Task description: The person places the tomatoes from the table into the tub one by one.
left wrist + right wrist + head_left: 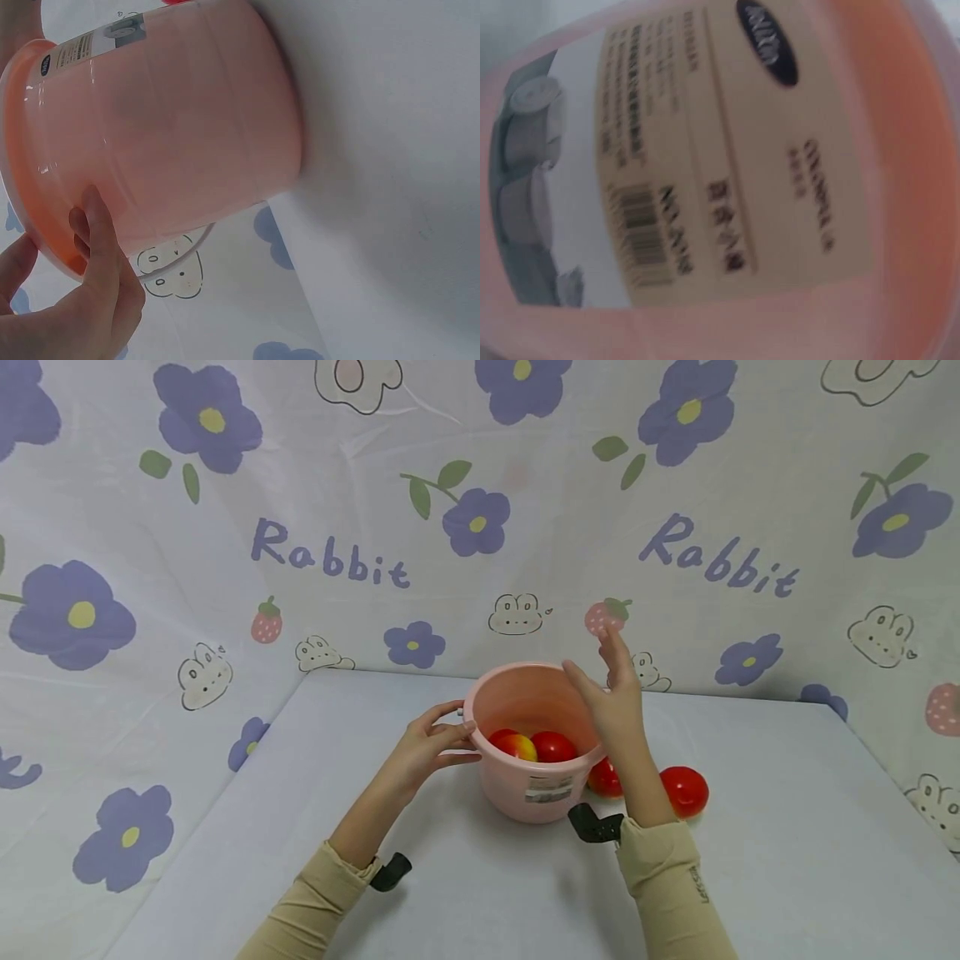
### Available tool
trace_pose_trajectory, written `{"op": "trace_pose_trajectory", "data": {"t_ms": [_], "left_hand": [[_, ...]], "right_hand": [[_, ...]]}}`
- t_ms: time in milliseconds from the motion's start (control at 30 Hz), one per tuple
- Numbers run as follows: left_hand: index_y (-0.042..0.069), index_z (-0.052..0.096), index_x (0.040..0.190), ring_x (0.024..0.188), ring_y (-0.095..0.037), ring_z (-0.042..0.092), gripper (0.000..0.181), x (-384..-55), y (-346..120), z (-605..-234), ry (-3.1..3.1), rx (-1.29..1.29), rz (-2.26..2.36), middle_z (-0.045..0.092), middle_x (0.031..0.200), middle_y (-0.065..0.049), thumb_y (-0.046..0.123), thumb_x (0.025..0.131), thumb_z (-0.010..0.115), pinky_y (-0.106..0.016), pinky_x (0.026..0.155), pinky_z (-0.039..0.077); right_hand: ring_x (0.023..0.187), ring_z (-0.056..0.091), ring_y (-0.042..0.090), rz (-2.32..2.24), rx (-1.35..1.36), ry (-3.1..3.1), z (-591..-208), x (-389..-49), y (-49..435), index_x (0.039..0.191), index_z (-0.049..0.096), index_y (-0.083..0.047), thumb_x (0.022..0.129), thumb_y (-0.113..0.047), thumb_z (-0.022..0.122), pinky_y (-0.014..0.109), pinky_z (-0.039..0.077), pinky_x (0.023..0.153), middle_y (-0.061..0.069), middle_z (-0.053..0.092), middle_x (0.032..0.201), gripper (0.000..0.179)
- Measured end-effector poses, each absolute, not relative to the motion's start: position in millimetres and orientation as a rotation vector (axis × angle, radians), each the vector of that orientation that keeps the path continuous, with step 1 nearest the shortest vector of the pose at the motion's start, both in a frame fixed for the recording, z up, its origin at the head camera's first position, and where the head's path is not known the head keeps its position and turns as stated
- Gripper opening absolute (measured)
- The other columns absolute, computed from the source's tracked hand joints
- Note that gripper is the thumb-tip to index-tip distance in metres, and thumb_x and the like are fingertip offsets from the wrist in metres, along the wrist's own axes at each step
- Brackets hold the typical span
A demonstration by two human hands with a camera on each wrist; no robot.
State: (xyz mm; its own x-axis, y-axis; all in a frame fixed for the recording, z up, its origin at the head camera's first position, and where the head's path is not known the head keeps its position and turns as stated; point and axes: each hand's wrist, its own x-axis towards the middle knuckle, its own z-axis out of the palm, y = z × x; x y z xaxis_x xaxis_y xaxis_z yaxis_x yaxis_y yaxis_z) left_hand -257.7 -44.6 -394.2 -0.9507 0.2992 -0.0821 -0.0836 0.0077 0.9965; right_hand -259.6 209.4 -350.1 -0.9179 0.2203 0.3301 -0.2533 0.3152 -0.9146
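A pink bucket [525,789] with a printed label [549,788] stands upright on the table. Inside it lie red fruits [553,747], one of them partly yellow [517,746]; their kind is unclear. At the bucket's left side my left hand [423,743] grips the rim, some fingertips against the outer wall, as the left wrist view also shows. Over the right rim, my right hand [618,710] is raised with its fingers spread and holds nothing. Behind the right forearm, one red fruit [603,779] sits against the bucket, partly hidden. The right wrist view is filled by the bucket's label [727,165].
Another red fruit [684,792] lies on the white table [787,835] just right of the right forearm. A printed cloth [525,577] with flowers and rabbits hangs behind the table. The bucket's thin handle [184,255] hangs down on its outer side.
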Motion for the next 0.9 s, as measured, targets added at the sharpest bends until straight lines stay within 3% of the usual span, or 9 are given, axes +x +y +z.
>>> {"op": "trace_pose_trajectory", "data": {"t_ms": [333, 733, 900], "left_hand": [[0.018, 0.041, 0.145, 0.099, -0.021, 0.072, 0.056, -257, -45, -394, 2.009, 0.233, 2.031, 0.07, 0.11, -0.011, 0.026, 0.095, 0.064, -0.041, 0.094, 0.056], [0.019, 0.041, 0.146, 0.102, -0.022, 0.071, 0.056, -256, -45, -393, 2.021, 0.226, 2.023, 0.068, 0.112, -0.012, 0.028, 0.095, 0.063, -0.041, 0.096, 0.056], [0.019, 0.041, 0.145, 0.102, -0.022, 0.071, 0.056, -256, -44, -393, 2.024, 0.225, 2.018, 0.068, 0.114, -0.013, 0.029, 0.095, 0.063, -0.041, 0.096, 0.055]], "right_hand": [[0.15, 0.026, 0.019, 1.621, -0.043, -2.209, -366, -250, 228, 0.156, 0.018, -0.029, 0.092, -0.034, 0.066, 0.047, 0.027, 0.122, -0.001, 0.029, 0.161, 0.08], [0.151, 0.025, 0.024, 1.626, -0.149, -2.219, -395, -247, 248, 0.157, 0.017, -0.028, 0.093, -0.033, 0.065, 0.051, 0.021, 0.123, 0.004, 0.028, 0.162, 0.08], [0.151, 0.024, 0.023, 1.664, -0.206, -2.232, -407, -247, 254, 0.157, 0.016, -0.029, 0.094, -0.039, 0.062, 0.049, 0.02, 0.124, 0.004, 0.027, 0.162, 0.079]]}}
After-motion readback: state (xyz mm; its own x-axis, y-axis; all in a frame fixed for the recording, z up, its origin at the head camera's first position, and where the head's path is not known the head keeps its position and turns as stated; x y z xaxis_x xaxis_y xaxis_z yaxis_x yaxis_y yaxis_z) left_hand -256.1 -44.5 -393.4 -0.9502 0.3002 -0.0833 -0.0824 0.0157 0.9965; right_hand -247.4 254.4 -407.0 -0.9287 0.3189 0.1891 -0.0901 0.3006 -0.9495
